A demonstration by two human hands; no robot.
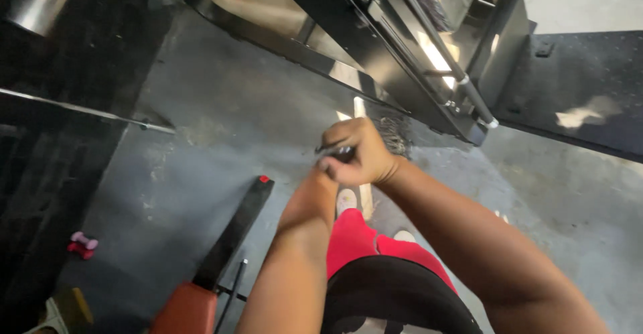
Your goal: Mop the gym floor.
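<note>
Above the grey concrete floor (221, 106), mid-frame, both hands meet. The right hand (358, 153) is fisted tight around a thin dark wooden broom handle (364, 196); the left hand (320, 176) sits just under it, mostly hidden, grip unclear. Handle runs near-vertical in view, dark bristle head (394, 134) pointing away toward the black metal machine frame (429, 73). Looks light, stiff, smooth; best gripped on the upper shaft with 2 hands.

Grey concrete floor (221, 106), black machine frame (402, 59), perhaps sunlit
</note>
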